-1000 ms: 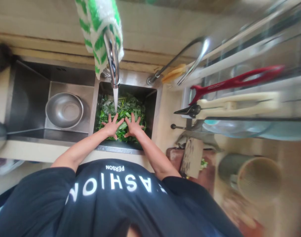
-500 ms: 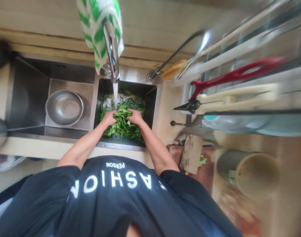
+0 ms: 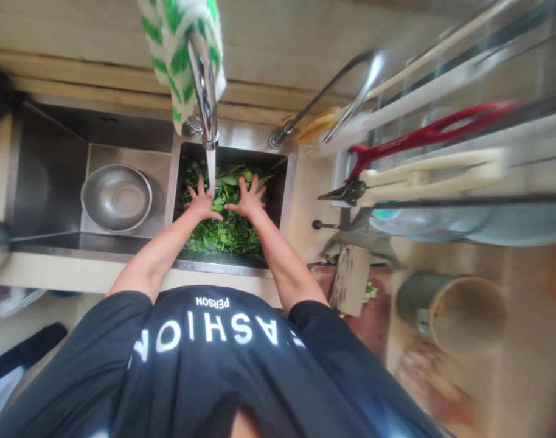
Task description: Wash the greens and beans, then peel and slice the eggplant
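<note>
Half a second on, I no longer grip the leafy greens [image 3: 230, 236] in the sink basin [image 3: 223, 268]: my left hand [image 3: 200, 203] and right hand [image 3: 249, 199] spread their fingers wide over them, holding nothing, so they probably lie looser under the running water [image 3: 211, 165]. On my feed the shirt [image 3: 205, 377] reads "PERSON" and, partly creased, "FASHION".
</note>
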A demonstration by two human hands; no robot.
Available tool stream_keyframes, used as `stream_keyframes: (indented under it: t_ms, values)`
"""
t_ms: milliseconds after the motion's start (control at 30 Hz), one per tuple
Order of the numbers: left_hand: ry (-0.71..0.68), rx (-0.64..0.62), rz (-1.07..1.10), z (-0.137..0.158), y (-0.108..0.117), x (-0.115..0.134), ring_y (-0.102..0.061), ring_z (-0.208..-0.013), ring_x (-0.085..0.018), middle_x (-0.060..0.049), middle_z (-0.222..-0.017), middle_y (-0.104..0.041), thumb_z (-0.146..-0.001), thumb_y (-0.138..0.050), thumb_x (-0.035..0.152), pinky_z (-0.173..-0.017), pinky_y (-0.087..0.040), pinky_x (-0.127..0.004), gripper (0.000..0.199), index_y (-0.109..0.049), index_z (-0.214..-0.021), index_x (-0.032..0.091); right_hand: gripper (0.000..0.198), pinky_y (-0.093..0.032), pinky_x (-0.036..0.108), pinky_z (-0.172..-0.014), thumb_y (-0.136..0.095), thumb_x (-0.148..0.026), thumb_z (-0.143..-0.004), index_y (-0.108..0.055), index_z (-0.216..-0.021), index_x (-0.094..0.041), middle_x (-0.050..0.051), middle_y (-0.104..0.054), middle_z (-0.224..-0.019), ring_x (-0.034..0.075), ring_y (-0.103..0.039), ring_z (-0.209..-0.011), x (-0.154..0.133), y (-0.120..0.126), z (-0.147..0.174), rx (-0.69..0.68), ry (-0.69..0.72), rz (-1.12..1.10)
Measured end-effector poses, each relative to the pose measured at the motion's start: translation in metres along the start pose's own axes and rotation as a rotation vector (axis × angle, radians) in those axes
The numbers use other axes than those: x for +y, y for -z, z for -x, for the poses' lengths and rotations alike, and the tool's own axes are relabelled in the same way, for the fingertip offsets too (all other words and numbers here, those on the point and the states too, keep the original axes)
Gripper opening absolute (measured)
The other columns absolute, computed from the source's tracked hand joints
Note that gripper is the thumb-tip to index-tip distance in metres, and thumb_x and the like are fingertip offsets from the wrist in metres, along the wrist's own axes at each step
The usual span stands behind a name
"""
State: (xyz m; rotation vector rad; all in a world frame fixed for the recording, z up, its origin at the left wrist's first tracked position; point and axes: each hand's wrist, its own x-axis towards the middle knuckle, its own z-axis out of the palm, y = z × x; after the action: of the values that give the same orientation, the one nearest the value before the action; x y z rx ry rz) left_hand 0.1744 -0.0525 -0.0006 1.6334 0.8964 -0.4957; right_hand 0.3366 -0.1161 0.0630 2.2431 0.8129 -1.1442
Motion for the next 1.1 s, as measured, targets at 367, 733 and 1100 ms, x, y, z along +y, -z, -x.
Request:
stream_keyframes:
  t_ms: [367,733,1100]
  values:
    - [0.277,0.091,0.054,0.007,-0.019,-0.008,-0.036,-0.152,-0.040,-0.005,-0.173,-0.020,-0.094,-0.059,0.023,-0.118,-0.040,-0.060,0.064,-0.046,-0.155,0.037,0.058,-0.048,0.045,-0.112,-0.045,-0.026,-0.100,-0.043,-0.157,-0.022,0.018,-0.041,-0.159,0.031,-0.053,-0.138,0.026,-0.026,-0.007,0.091,-0.131,-0.108]
    - [0.059,-0.223,-0.267,0.051,-0.054,-0.003,0.003,-0.154,-0.060,-0.008,-0.173,0.021,-0.062,-0.094,0.031,-0.102,-0.045,-0.075,0.127,-0.019,-0.164,0.043,0.098,-0.051,0.065,-0.101,-0.083,-0.030,-0.078,-0.031,-0.161,-0.043,0.007,0.014,-0.174,0.057,-0.009,-0.154,0.010,-0.079,0.065,-0.247,0.121,0.327]
    - [-0.107,-0.076,0.165,0.021,0.030,0.000,-0.071,-0.103,-0.024,-0.007,-0.103,-0.076,-0.080,-0.050,0.014,-0.097,-0.055,-0.034,0.039,-0.076,-0.109,0.014,0.049,-0.053,0.041,-0.101,-0.058,-0.050,-0.095,-0.068,-0.127,-0.015,0.011,-0.073,-0.122,0.026,-0.068,-0.116,0.031,0.000,0.026,-0.112,0.226,-0.452]
